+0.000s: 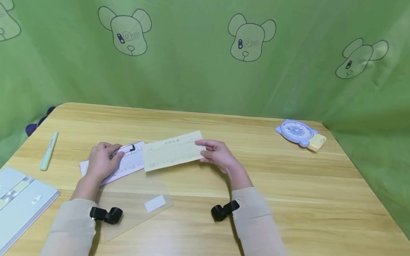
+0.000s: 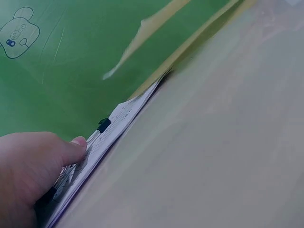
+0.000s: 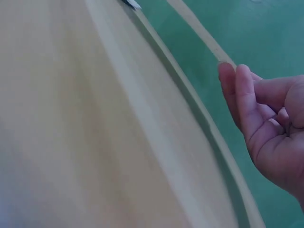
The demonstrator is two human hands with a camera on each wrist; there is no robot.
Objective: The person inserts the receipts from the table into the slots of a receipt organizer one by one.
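Note:
Between thumb and fingers at its right end, my right hand (image 1: 218, 156) pinches a pale yellow printed paper slip (image 1: 172, 151), raised above the table and tilted. My left hand (image 1: 104, 159) grips the metal clip (image 1: 126, 148) of a small clipboard (image 1: 131, 161) with white gridded sheets. In the left wrist view the thumb (image 2: 73, 151) lies on that clip, whose black ends show. The slip's left edge overlaps the sheets in the head view. From the right wrist view, the slip (image 3: 202, 33) appears edge-on at the fingertips.
A clear plastic sheet (image 1: 130, 210) with a white label (image 1: 155, 203) lies in front of the clipboard. Left of it are a pale green marker (image 1: 49, 152) and a light blue folder (image 1: 14, 205). A purple toy clock (image 1: 296, 131) and a yellow block (image 1: 317, 143) sit at the back right.

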